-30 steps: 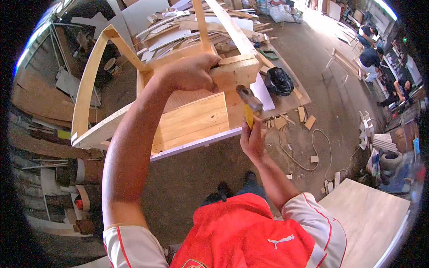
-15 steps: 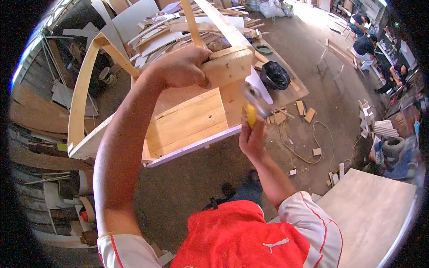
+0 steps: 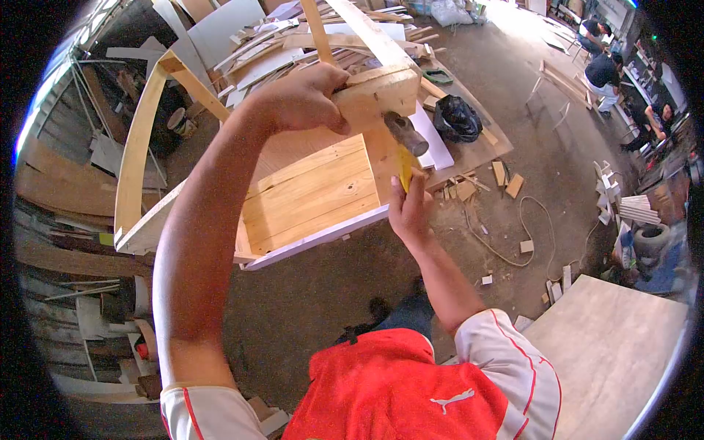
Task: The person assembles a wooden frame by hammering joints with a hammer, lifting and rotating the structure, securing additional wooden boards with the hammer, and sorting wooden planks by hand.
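Observation:
My left hand (image 3: 312, 99) is wrapped round the end of a thick wooden block (image 3: 380, 95) on the upper part of a wooden frame (image 3: 139, 154). In my right hand (image 3: 409, 209) is a hammer (image 3: 405, 136) with a yellow handle. Its metal head lies against or very near the block's lower right side; contact cannot be made out. Below the block, a pale wooden panel (image 3: 315, 194) shows inside the frame, with a whitish strip (image 3: 315, 238) along its near edge.
Scrap boards (image 3: 271, 55) are piled behind the frame. A black plastic bag (image 3: 458, 119) sits to the right, with wood offcuts (image 3: 515, 185) and a cord (image 3: 551, 242) on the floor. A large board (image 3: 601, 352) lies at lower right. Several people (image 3: 603, 72) are at upper right.
The hammer has swung away from the block and back to its side in my right hand. My left hand keeps its grip on the block. The view has shifted slightly.

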A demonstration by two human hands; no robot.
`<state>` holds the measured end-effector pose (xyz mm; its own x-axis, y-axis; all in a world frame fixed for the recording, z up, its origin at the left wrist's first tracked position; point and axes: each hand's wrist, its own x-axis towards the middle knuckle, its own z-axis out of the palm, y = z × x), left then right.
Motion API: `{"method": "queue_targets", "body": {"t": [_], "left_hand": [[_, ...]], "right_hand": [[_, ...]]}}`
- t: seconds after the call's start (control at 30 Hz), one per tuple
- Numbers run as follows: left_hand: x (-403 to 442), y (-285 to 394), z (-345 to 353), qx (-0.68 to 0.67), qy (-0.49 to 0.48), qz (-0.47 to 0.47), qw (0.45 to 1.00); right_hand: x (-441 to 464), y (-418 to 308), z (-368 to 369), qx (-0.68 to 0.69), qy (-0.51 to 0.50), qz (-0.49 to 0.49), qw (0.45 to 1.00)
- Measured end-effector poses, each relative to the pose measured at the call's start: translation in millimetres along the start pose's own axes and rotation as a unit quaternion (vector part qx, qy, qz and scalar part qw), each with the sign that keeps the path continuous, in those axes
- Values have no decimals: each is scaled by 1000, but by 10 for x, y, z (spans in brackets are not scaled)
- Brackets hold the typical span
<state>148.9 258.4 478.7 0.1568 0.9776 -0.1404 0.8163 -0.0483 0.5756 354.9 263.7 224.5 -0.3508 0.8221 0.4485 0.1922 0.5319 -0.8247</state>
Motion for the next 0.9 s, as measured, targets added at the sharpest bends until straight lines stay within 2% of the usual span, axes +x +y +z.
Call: {"method": "queue_targets", "body": {"t": [0.1, 0.17, 0.23, 0.27, 0.33, 0.43, 0.5, 0.6, 0.7, 0.77, 0.9], "left_hand": [[9, 19, -36, -7, 4, -4, 1000], [-25, 103, -50, 9, 6, -11, 1000], [-48, 157, -57, 35, 9, -14, 999], [-60, 169, -32, 43, 15, -16, 999], [-63, 194, -36, 64, 38, -17, 997], [14, 25, -28, -5, 10, -11, 1000], [42, -38, -35, -1, 6, -8, 1000], [8, 8, -9, 10, 2, -14, 1000], [19, 17, -48, 0, 6, 2, 1000], [7, 14, -53, -2, 6, 3, 1000], [27, 26, -55, -23, -10, -4, 1000]], "right_hand": [[-12, -135, -52, -11, 213, -215, 953], [-41, -117, -63, 4, 173, -214, 961], [41, -76, 26, -50, 147, -186, 970], [42, -81, 40, -34, 50, -59, 996], [4, -120, -42, -5, 89, -91, 992], [-51, -120, -62, 59, 148, -181, 970], [-18, -92, -12, 42, 138, -183, 972], [5, -65, 74, -49, 59, -94, 993], [-96, -133, -7, 16, 112, -142, 983], [-166, -18, -67, 24, 108, -138, 984], [15, -122, -16, -47, 55, -72, 995]]}}
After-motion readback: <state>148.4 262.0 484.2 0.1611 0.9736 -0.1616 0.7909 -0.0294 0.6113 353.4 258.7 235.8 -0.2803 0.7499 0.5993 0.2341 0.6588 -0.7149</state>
